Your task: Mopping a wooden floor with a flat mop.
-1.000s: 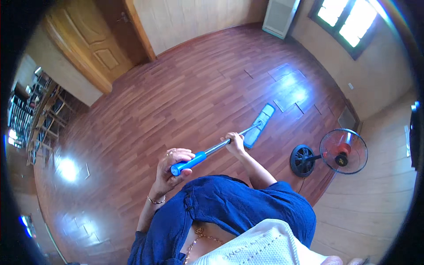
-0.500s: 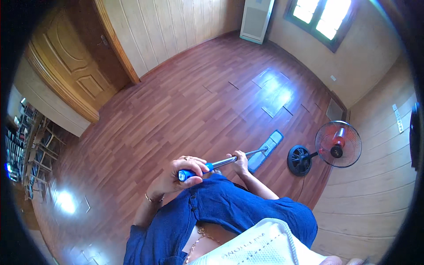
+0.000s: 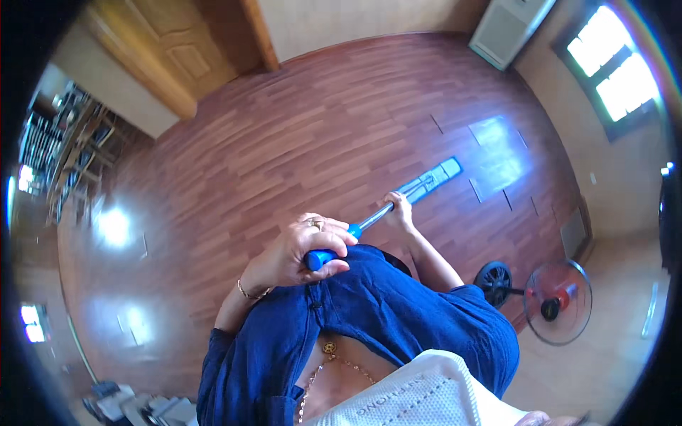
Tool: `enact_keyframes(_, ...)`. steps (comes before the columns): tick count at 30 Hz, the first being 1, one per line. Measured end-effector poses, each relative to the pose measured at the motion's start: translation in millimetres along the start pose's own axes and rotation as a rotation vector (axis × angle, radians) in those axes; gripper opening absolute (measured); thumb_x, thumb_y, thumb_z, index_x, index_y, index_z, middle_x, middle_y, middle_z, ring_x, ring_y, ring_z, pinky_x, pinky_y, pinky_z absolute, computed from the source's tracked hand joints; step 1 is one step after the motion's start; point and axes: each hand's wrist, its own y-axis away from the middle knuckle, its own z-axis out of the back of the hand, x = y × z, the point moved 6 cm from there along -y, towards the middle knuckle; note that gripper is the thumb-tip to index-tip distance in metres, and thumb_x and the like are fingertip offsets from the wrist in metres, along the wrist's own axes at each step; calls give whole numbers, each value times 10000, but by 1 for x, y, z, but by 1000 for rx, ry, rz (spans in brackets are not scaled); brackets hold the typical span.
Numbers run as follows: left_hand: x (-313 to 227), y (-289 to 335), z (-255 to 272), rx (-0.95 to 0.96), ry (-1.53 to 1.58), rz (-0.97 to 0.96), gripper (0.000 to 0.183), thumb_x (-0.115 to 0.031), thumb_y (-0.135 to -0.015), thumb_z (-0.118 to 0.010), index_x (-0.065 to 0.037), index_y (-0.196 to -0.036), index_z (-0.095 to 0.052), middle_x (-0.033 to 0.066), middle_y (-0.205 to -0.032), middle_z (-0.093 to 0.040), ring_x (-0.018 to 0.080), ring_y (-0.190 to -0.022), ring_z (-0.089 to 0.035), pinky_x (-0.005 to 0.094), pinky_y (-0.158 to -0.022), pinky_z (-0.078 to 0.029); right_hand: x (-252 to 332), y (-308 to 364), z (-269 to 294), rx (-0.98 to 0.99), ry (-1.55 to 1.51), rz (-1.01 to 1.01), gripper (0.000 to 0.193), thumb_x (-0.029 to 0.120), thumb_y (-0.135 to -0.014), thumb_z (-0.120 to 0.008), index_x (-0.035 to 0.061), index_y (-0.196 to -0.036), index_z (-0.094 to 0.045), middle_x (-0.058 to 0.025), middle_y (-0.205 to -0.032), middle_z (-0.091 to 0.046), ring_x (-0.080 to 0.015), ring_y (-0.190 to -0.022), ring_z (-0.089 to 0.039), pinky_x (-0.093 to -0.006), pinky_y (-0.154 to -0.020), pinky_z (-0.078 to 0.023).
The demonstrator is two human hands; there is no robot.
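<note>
Two hands are gripping a flat mop [image 3: 398,204]. The left hand [image 3: 302,250] is closing its fingers [image 3: 328,268] around the blue grip at the top end of the handle, close to the blue shirt [image 3: 369,319]. The right hand [image 3: 399,211] is wrapping around the silver shaft lower down, its fingers shut on it. The mop is slanting away from the body, and its light blue flat head [image 3: 430,180] is lying on the reddish wooden floor [image 3: 298,142], pointing toward a bright patch of window light. A standing fan [image 3: 547,298] with a red hub is sitting to the person's right, well apart from the mop head. A wooden door [image 3: 167,50] is standing at the far side of the room.
</note>
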Motion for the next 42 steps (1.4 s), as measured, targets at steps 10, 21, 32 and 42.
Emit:
enact_keyframes(10, -38, 61, -1, -342, -431, 208, 257, -234, -731, -805, -111, -866, -625, 55, -1017, -690, 239, -917, -636, 385, -833, -472, 72, -47, -110, 681, -67, 212, 271, 315, -722, -746, 115, -678, -569, -73, -778, -612, -316, -853, -596, -487, -694, -431)
enact_keyframes(21, -151, 131, -26, -662, -832, 238, 282, -257, -645, -816, -112, -689, -578, 26, -809, -633, 205, -666, -550, 390, -727, -489, 262, 64, -181, 1184, -327, 780, 273, 405, -788, -666, 134, -776, -630, -91, -849, -642, -335, -914, -614, -502, -691, -455)
enact_keyframes(32, -236, 168, -59, -722, -990, 315, 467, -497, -588, -809, -98, -733, -614, 20, -687, -595, 185, -568, -543, 375, -651, -518, 372, 229, -172, 1515, -835, 1095, 171, 241, -672, -692, 99, -704, -601, -122, -701, -593, -345, -743, -595, -464, -628, -444)
enact_keyframes(42, -239, 195, -74, -716, -922, 290, 485, -480, -587, -844, -79, -725, -608, 69, -725, -648, 168, -507, -512, 371, -618, -488, 386, 217, -149, 1480, -587, 1234, 67, 208, -640, -646, 158, -664, -608, -63, -705, -629, -289, -755, -625, -448, -704, -429)
